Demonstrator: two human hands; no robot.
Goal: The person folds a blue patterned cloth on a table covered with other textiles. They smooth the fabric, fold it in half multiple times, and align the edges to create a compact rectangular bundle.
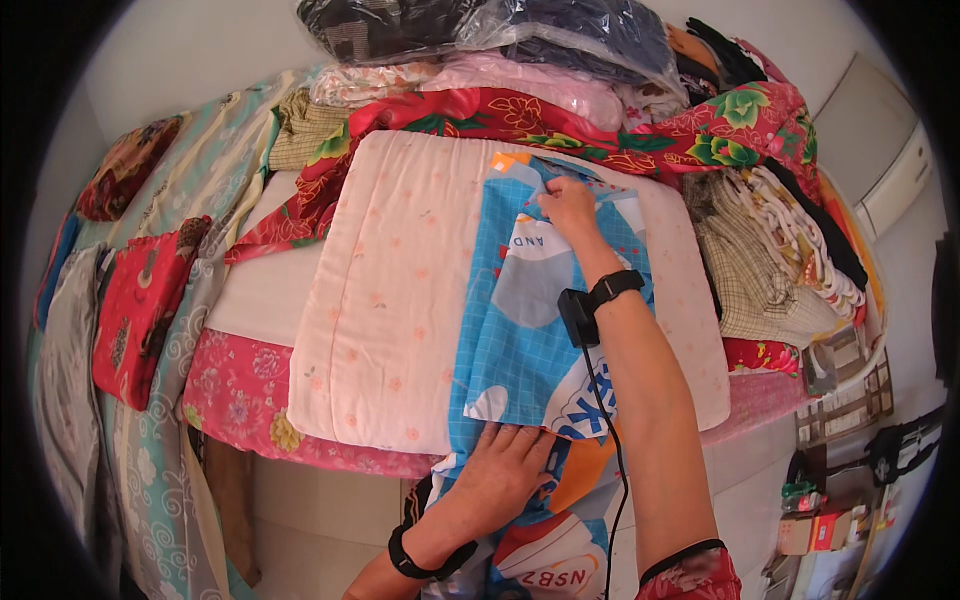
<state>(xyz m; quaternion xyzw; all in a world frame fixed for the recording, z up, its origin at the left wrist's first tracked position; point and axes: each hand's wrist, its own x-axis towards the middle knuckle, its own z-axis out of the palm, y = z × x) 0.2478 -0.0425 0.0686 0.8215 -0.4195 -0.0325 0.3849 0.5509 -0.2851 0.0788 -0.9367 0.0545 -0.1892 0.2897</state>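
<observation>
A blue printed cloth with a white grid and large letters lies partly folded on a pale pink flowered quilt. Its lower part hangs over the near edge, towards the person's lap. My right hand pinches the cloth near its far end, beside an orange corner. My left hand rests with fingers extended on the cloth at the quilt's near edge, its fingertips by the upper layer's hem. Both wrists wear black straps; a small black box with a cable sits at the right one.
A red flowered cloth runs behind the quilt, with plastic-wrapped bedding beyond. Folded checked cloth lies at right. A folded red garment and striped teal fabric are at left. A cardboard box stands low at right.
</observation>
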